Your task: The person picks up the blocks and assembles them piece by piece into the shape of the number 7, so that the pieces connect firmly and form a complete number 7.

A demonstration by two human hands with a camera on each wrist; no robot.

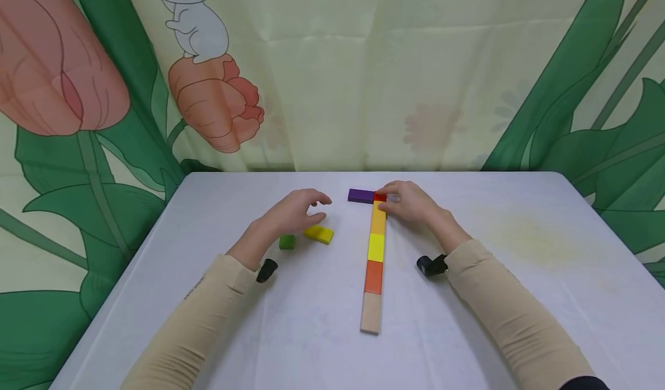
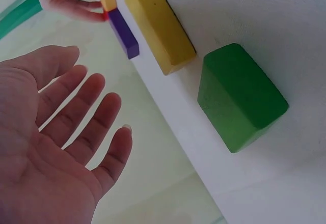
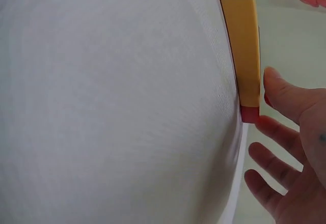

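Flat wooden blocks form a straight row: a plain wood block (image 1: 370,313) nearest me, then an orange block (image 1: 373,277), a yellow block (image 1: 376,247), a light orange block (image 1: 378,218) and a red block (image 3: 249,114) at the far end. A purple block (image 1: 361,196) extends left from the red one. My right hand (image 1: 413,202) is at the far end, its index fingertip touching the red block and its thumb beside the light orange one. My left hand (image 1: 296,211) hovers empty, fingers relaxed and spread, above a loose dark yellow block (image 2: 160,28) and a green block (image 2: 242,89).
A white-covered table (image 1: 493,321) lies under everything, its far edge just beyond the purple block. Behind it hangs a printed curtain (image 1: 363,90) with a rabbit, a carrot and leaves. Black wrist cameras sit under both wrists.
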